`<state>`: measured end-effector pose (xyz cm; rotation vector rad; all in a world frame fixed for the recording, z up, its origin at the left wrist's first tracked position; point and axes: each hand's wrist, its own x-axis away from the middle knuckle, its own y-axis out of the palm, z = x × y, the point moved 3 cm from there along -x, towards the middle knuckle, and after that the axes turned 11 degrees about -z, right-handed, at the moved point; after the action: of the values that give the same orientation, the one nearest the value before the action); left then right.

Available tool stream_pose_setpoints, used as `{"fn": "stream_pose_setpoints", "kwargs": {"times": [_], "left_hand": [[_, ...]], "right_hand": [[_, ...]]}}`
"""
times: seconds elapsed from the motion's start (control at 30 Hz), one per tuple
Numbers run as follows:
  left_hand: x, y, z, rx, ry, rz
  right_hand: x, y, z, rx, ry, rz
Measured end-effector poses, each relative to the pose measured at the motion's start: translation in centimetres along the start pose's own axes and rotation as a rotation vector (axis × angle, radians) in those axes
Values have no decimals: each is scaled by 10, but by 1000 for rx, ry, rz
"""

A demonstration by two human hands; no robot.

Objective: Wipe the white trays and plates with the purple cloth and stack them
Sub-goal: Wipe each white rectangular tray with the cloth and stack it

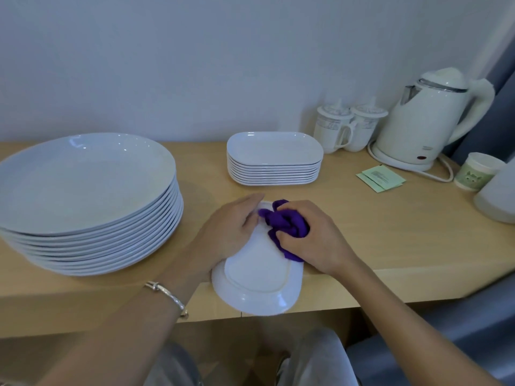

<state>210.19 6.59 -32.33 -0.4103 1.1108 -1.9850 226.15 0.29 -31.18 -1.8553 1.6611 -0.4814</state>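
Because the tray (pixel 256 277) hangs its near end over the counter (pixel 390 218) edge, a hard stroke there could tip it into your lap. Your left hand (pixel 231 229) steadies its left rim, fingers laid along it; whether they hook under, I cannot tell. Your right hand (pixel 315 240) has its fingers clamped on the purple cloth (pixel 284 221), which is bunched on the tray's far end. Beyond sits the stack of trays (pixel 274 160).

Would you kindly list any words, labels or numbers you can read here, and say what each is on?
No text is legible.
electric kettle: small dark print above the red switch, too blurred to read.
green sachets: a printed block, too small to read.
paper cup: a drawn picture only, no words visible.
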Motion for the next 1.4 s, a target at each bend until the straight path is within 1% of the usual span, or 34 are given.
{"fn": "stream_pose_setpoints", "kwargs": {"times": [0.07, 0.1, 0.17, 0.23, 0.33, 0.37, 0.4, 0.47, 0.5, 0.53, 0.57, 0.6, 0.67, 0.7, 0.73, 0.77, 0.83, 0.87, 0.9, 0.93, 0.97, 1.07, 1.1, 1.13, 1.17, 1.23, 1.27, 1.3, 1.33, 1.4], "left_hand": [[4, -7, 8, -124, -109, 182], [9, -10, 14, -170, -169, 217], [22, -6, 24, -244, -243, 172], [39, 3, 32, -295, -289, 86], [50, 15, 29, -251, -296, -19], [49, 15, 25, -228, -274, -34], [46, 14, 19, -203, -241, -42], [43, 8, 8, -145, -160, -67], [43, 6, 3, -125, -128, -88], [43, 4, -3, -113, -104, -105], [44, 2, -7, -107, -88, -117], [46, 1, -11, -103, -92, -125], [46, 0, -15, -89, -106, -138], [45, 1, -15, -80, -105, -143], [44, 2, -17, -75, -101, -143], [42, 2, -18, -70, -96, -131], [38, 0, -22, -57, -108, -109], [37, -1, -24, -48, -116, -110], [37, -2, -24, -36, -110, -109], [37, -3, -23, -26, -101, -106], [38, -3, -22, -26, -85, -99], [38, -3, -18, -19, -64, -82], [37, -2, -17, -22, -61, -73], [37, -2, -18, -28, -77, -64], [36, -2, -20, -33, -100, -55], [37, -3, -24, -22, -139, -48], [38, -2, -25, -14, -146, -58], [39, -2, -25, -10, -147, -69], [39, -1, -25, -8, -149, -78], [38, -2, -23, -18, -136, -62]], "right_hand": [[1, -8, 5, 20, 52, 41], [0, -12, 8, 29, 88, 81], [-5, -16, 12, 52, 165, 171], [-11, -13, 17, 103, 223, 240], [-12, -4, 13, 153, 225, 293], [-9, -1, 7, 173, 182, 280], [-5, 4, -2, 194, 106, 231], [3, 18, -22, 198, -44, 37], [5, 22, -27, 188, -83, -57], [3, 21, -27, 190, -82, -91], [-3, 13, -21, 194, -41, -64], [-10, 2, -12, 173, 38, 2], [-17, -26, 7, 69, 212, 147], [-17, -32, 12, 29, 258, 186], [-14, -31, 13, 37, 258, 187], [-11, -25, 7, 78, 205, 155], [-3, -3, -12, 148, 26, 10], [2, 6, -18, 145, -30, -75], [3, 8, -18, 134, -55, -133], [1, 4, -12, 111, -46, -145], [-2, -5, -3, 74, -16, -114], [-6, -33, 21, -142, 135, 118], [-4, -33, 24, -186, 162, 160], [-1, -27, 24, -160, 139, 156], [3, -19, 17, -86, 63, 113], [13, -5, 4, 64, -122, -32], [18, -4, 4, 80, -169, -106], [20, -8, 7, 52, -160, -158], [21, -16, 14, 6, -126, -156], [22, -34, 31, -70, -24, -4]]}}
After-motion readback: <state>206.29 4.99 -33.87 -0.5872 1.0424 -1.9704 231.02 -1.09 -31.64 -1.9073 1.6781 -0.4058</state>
